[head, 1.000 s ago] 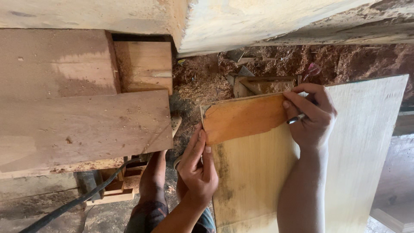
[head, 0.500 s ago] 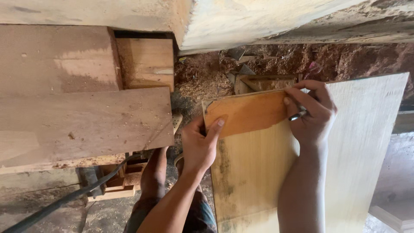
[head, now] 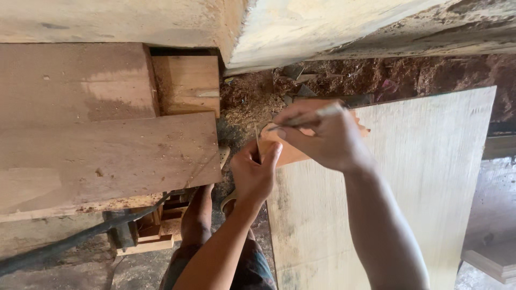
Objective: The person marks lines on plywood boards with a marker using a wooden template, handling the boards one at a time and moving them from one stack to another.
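**Two hands working at the corner of a wood piece on a plywood sheet**

Head view: the left hand is pinching the near corner of a small orange-brown wood piece, thumb and fingers closed on its edge. The right hand is lying over the same piece w/ fingers curled tight around a thin pencil, tip pointing left toward the corner by the left thumb. The wood piece is lying flat at the top left corner of a big pale plywood sheet, mostly covered by the right hand. Left of the hands, thick rough planks are stacking up, w/ a small wood block sitting in a gap betw. them. Sawdust is covering the ground just above the hands. The person's legs are showing below, beside a dark cable running under the planks
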